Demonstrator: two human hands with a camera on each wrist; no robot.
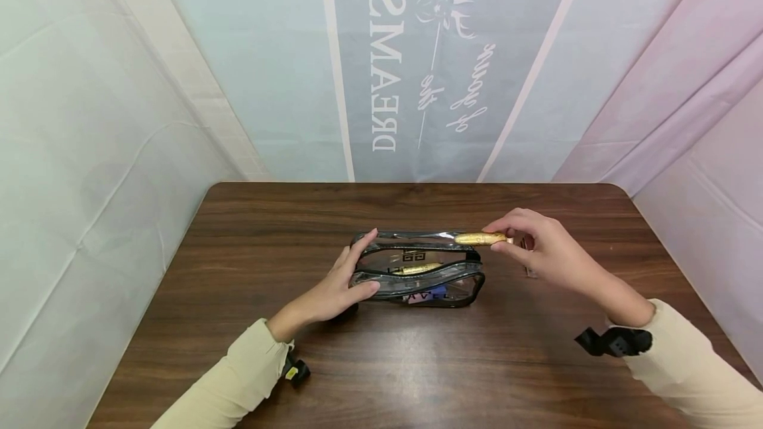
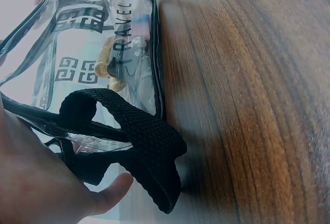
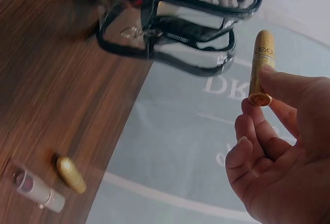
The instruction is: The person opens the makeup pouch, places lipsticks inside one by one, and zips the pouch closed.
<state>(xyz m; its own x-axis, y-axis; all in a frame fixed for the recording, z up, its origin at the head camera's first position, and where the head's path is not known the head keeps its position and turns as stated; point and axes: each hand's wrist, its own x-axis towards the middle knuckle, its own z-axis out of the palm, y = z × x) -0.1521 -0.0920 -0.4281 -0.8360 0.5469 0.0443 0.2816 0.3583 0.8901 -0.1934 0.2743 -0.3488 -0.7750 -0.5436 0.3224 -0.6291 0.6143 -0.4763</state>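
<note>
A clear plastic bag (image 1: 444,285) with black piping stands on the table, its top unzipped. My left hand (image 1: 336,286) rests on its left end, thumb on the near rim and straight fingers toward the far rim. A black strap (image 2: 149,146) hangs at that end in the left wrist view. Above the bag's far right corner my right hand (image 1: 551,247) pinches a gold bullet-shaped tube (image 3: 263,64) between thumb and fingers. Another gold tube (image 1: 419,269) shows inside the bag. Beneath the right hand lie a pinkish-white lipstick (image 3: 38,189) and a gold tube (image 3: 70,173).
The dark wooden table (image 1: 238,323) meets a hanging cloth (image 1: 286,85) along its back edge. Pale cloths also hang at both sides. Several small items, including a blue and pink one (image 2: 140,27), sit inside the bag.
</note>
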